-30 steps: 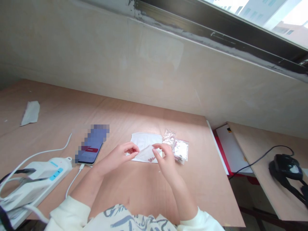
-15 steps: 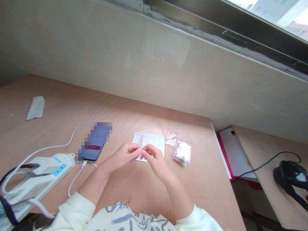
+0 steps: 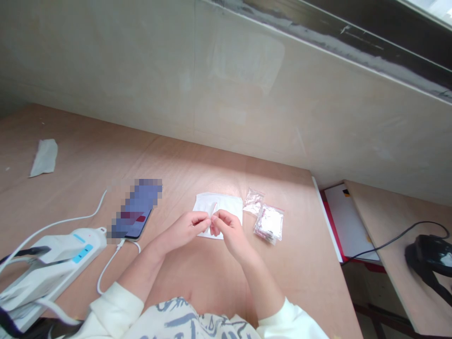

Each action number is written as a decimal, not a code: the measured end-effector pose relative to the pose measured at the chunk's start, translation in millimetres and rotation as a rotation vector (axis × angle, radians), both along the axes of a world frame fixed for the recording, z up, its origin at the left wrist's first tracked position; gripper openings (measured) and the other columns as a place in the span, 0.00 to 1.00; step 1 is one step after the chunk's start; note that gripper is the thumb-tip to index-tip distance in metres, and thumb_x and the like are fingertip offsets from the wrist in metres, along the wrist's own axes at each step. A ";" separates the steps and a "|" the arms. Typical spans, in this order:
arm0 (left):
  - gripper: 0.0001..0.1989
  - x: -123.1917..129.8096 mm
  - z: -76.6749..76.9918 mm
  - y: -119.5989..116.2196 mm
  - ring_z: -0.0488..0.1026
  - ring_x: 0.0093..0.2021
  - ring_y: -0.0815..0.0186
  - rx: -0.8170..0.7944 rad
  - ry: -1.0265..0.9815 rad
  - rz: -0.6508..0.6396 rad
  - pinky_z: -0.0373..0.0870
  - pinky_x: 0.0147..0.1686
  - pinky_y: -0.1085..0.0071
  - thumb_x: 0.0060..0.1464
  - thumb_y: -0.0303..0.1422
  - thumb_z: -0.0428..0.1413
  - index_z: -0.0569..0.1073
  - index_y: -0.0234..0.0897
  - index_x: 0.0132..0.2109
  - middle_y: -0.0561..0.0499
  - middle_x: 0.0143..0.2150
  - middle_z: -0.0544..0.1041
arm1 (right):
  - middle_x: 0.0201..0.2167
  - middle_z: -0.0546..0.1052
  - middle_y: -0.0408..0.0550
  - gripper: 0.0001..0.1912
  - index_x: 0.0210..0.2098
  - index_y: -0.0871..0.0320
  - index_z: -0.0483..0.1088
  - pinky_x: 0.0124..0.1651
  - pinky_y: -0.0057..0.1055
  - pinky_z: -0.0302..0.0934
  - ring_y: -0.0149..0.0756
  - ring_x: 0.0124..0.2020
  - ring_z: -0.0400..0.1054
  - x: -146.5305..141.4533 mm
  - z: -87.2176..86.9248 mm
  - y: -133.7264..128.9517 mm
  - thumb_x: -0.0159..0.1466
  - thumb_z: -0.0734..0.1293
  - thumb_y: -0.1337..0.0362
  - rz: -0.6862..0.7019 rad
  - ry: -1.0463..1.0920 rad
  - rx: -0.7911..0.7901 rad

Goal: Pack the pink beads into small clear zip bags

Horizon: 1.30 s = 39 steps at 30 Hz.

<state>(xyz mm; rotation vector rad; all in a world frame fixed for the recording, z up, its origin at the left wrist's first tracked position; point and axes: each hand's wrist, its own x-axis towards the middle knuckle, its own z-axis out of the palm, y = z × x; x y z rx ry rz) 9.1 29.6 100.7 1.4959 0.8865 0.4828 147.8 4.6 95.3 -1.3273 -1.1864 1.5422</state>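
My left hand (image 3: 189, 229) and my right hand (image 3: 226, 226) meet over a white sheet (image 3: 203, 201), which looks like paper or a flat packet. Both are closed in a pinch, fingertips almost touching. Between them, a small clear plastic bag (image 3: 213, 207) with a pinkish edge sticks up; my fingers cover most of it. Just right of the sheet lies a clear plastic bag (image 3: 253, 201) with indistinct contents. Beside that is a stack of small clear zip bags (image 3: 269, 223) with reddish seal lines.
Left on the wooden table (image 3: 169, 169) lies a phone (image 3: 139, 209) with a white charging cable (image 3: 102, 270). A power strip (image 3: 67, 268) full of plugs fills the near left corner. A crumpled tissue (image 3: 44, 157) is farther back. To the right, a black object (image 3: 429, 256) rests on another table.
My right hand's fingers have curled in more, and the clear bag between my hands leans further right. The whole view has shifted slightly.
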 end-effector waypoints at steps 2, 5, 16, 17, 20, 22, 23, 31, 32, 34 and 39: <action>0.14 -0.5 -7.2 2.1 0.53 0.20 0.73 0.053 0.073 0.101 0.51 0.20 0.77 0.50 0.34 0.43 0.60 0.34 0.19 0.58 0.18 0.55 | 0.13 0.59 0.38 0.12 0.14 0.59 0.55 0.24 0.24 0.48 0.25 0.18 0.53 -0.8 -2.1 0.5 0.53 0.57 0.67 -0.080 -0.073 -0.021; 0.14 -1.3 -15.3 4.7 0.51 0.20 0.74 0.103 0.130 0.213 0.49 0.19 0.77 0.49 0.35 0.43 0.54 0.36 0.18 0.59 0.19 0.51 | 0.11 0.55 0.36 0.11 0.13 0.58 0.52 0.21 0.23 0.44 0.24 0.17 0.50 -0.9 -5.4 0.7 0.50 0.56 0.69 -0.187 -0.217 -0.034; 0.13 3.0 -5.9 -7.4 0.55 0.23 0.73 0.227 0.173 0.085 0.53 0.23 0.77 0.50 0.30 0.43 0.56 0.35 0.19 0.58 0.20 0.55 | 0.16 0.62 0.38 0.10 0.31 0.58 0.64 0.17 0.22 0.50 0.25 0.14 0.55 2.2 -21.9 6.9 0.50 0.54 0.70 -0.201 -0.168 -0.108; 0.12 -1.1 -6.4 -6.3 0.58 0.24 0.72 0.173 0.153 0.113 0.55 0.25 0.77 0.52 0.32 0.42 0.59 0.36 0.22 0.57 0.22 0.58 | 0.15 0.61 0.37 0.11 0.31 0.58 0.64 0.16 0.22 0.50 0.24 0.14 0.54 3.9 -20.8 7.1 0.51 0.55 0.69 -0.209 -0.117 -0.121; 0.11 -13.5 -14.0 -2.5 0.63 0.29 0.70 -0.005 0.090 0.258 0.60 0.30 0.75 0.54 0.38 0.41 0.63 0.37 0.36 0.54 0.29 0.65 | 0.16 0.61 0.38 0.07 0.29 0.59 0.66 0.14 0.21 0.50 0.24 0.15 0.54 7.9 -14.8 7.7 0.50 0.59 0.68 -0.123 0.052 -0.163; 0.14 -18.7 -23.5 -1.2 0.64 0.28 0.69 -0.133 0.033 0.260 0.62 0.30 0.73 0.53 0.41 0.42 0.63 0.36 0.40 0.53 0.29 0.67 | 0.17 0.62 0.38 0.06 0.27 0.59 0.66 0.14 0.21 0.51 0.24 0.15 0.55 8.3 -13.0 8.3 0.49 0.61 0.66 -0.030 0.143 -0.207; 0.15 -20.3 -28.9 -1.1 0.64 0.26 0.70 -0.197 -0.005 0.218 0.63 0.29 0.72 0.52 0.42 0.43 0.64 0.35 0.38 0.53 0.27 0.66 | 0.17 0.62 0.38 0.06 0.28 0.59 0.65 0.14 0.22 0.52 0.24 0.15 0.55 8.0 -14.1 8.6 0.49 0.62 0.65 -0.006 0.171 -0.221; 0.15 -28.5 -61.8 -0.6 0.62 0.19 0.76 -0.290 -0.069 0.342 0.62 0.21 0.77 0.46 0.42 0.51 0.64 0.33 0.28 0.57 0.22 0.65 | 0.17 0.64 0.37 0.12 0.30 0.56 0.56 0.13 0.23 0.51 0.26 0.13 0.57 7.7 -49.5 -1.6 0.54 0.58 0.54 -0.270 -0.022 -0.192; 0.15 -29.6 -63.6 -0.2 0.62 0.19 0.76 -0.284 -0.060 0.353 0.61 0.21 0.77 0.46 0.42 0.51 0.64 0.32 0.28 0.57 0.22 0.65 | 0.19 0.64 0.38 0.12 0.29 0.56 0.57 0.14 0.23 0.51 0.26 0.14 0.58 7.8 -53.3 -3.1 0.54 0.58 0.54 -0.260 -0.065 -0.174; 0.15 -31.6 -66.0 0.3 0.62 0.18 0.75 -0.280 -0.045 0.360 0.61 0.21 0.77 0.46 0.42 0.51 0.64 0.32 0.28 0.57 0.21 0.65 | 0.22 0.65 0.40 0.11 0.26 0.57 0.59 0.17 0.23 0.52 0.26 0.18 0.59 7.5 -60.2 -4.4 0.53 0.59 0.54 -0.243 -0.181 -0.102; 0.15 -37.2 -65.8 -0.2 0.65 0.21 0.73 -0.315 -0.051 0.385 0.64 0.24 0.75 0.47 0.42 0.51 0.65 0.32 0.30 0.55 0.23 0.68 | 0.19 0.64 0.40 0.09 0.20 0.58 0.62 0.28 0.25 0.53 0.28 0.23 0.57 7.0 -71.4 0.8 0.52 0.60 0.60 -0.246 -0.373 0.023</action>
